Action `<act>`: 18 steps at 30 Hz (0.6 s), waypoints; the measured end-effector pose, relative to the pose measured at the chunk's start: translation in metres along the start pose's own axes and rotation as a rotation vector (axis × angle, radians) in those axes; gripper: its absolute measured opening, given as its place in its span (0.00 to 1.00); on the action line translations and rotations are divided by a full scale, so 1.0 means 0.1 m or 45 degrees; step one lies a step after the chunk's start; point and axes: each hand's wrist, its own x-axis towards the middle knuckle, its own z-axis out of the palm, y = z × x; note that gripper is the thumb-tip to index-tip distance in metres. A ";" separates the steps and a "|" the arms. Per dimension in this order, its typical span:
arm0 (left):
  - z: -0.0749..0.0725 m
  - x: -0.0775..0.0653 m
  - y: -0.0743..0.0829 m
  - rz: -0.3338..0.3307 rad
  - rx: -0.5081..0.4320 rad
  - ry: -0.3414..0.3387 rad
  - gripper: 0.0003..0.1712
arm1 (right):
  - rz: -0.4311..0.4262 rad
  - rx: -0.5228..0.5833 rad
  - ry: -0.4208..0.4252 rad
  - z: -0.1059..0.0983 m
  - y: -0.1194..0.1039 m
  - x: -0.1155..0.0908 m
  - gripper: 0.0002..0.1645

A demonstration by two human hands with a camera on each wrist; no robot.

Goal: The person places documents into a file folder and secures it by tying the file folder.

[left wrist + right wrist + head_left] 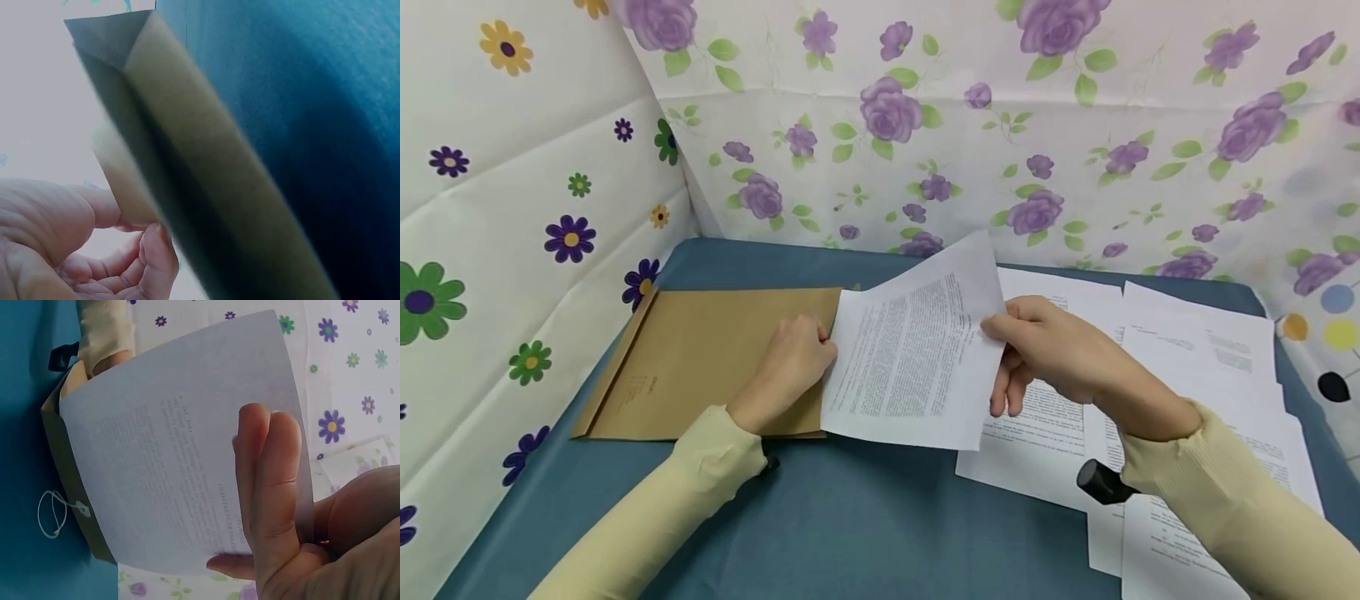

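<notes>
A brown paper envelope [715,350] lies on the blue table, its mouth facing right. My left hand [786,354] pinches the upper layer at that mouth; in the left wrist view the envelope's edge [206,144] stands parted beside my thumb and fingers. A printed white sheet [910,358] is held by my right hand [1056,350], thumb on top and fingers behind it. The sheet's left end is at the envelope's mouth, and its far right corner is raised. How far it reaches inside is hidden. A white string [53,515] hangs from the envelope in the right wrist view.
Several printed sheets [1202,358] lie overlapping on the right of the blue table [880,533], partly under my right forearm. A flowered cloth [887,167] hangs behind the table, with another [512,250] at the left. A black wrist device [1105,482] sticks out below my right sleeve.
</notes>
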 end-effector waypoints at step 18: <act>0.06 -0.01 0.03 0.072 0.075 0.087 0.22 | 0.069 0.234 -0.037 0.02 0.00 0.02 0.19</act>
